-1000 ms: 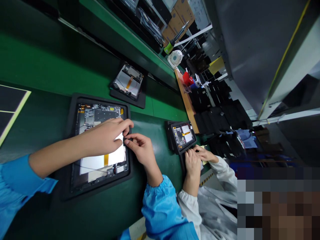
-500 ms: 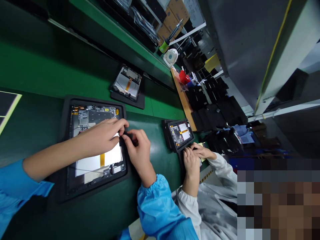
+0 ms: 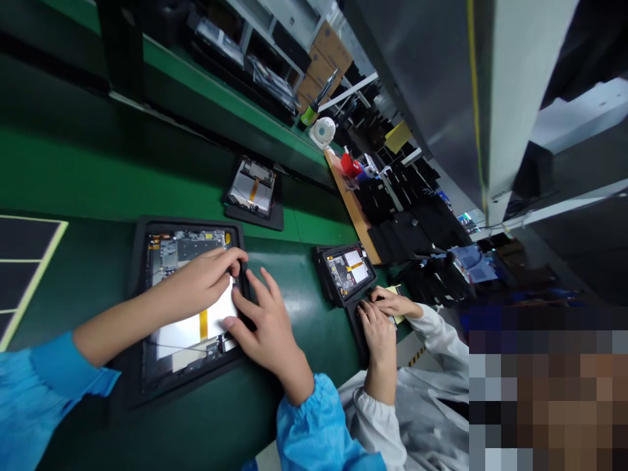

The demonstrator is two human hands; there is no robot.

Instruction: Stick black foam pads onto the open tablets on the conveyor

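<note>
An opened tablet [image 3: 193, 247] lies in a black tray [image 3: 139, 275] in front of me, its circuit board at the far end. A white battery [image 3: 184, 327] with an orange strip fills much of its middle. My left hand [image 3: 209, 278] reaches across the tablet, fingers curled together at its right edge; what they pinch, if anything, is hidden. My right hand [image 3: 265, 324] holds nothing; its fingers are spread over the tablet's right edge, close to my left fingertips, with the thumb above the battery's side.
A second opened tablet [image 3: 252, 188] rests on a dark tray farther back on the green bench [image 3: 289, 261]. To the right, a co-worker's hands [image 3: 380, 327] work beside another opened tablet [image 3: 348, 269]. A small white fan [image 3: 322, 133] stands on the ledge behind.
My right hand has opened from a pinch at the tablet's right edge, its fingers now spread. My left hand stays at that edge. The view has shifted slightly.
</note>
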